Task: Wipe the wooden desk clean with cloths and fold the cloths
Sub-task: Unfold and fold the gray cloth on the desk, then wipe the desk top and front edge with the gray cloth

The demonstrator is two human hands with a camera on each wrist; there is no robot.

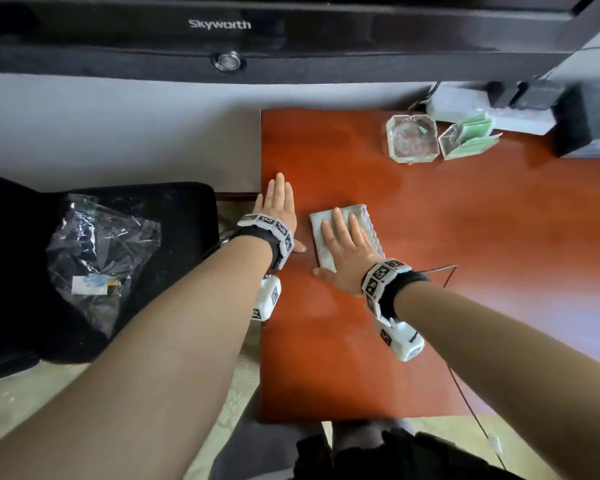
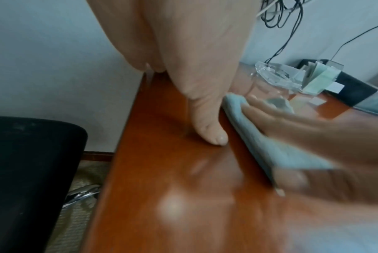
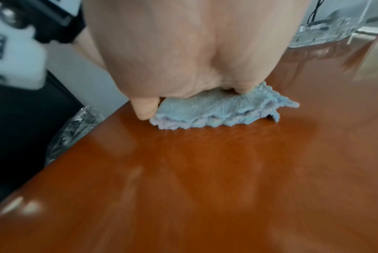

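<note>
Right hand lies flat on the folded cloth, fingers straight and spread, palm pressing it onto the bench. No pinching there: the grip is splayed on top, thumb resting on the wood at the cloth's near left corner. The cloth sits towards the left side of the bench, pale blue-grey, its layered ragged edges showing in the right wrist view. Left hand rests just beside it, apart from the cloth, palm down on the wood close to the bench's left edge, fingers straight and together, thumb out to the side. At the back of the bench stand a glass ashtray and, touching it on the right, a clear holder with green cards. A black chair carrying a crumpled plastic bag stands to the left.
</note>
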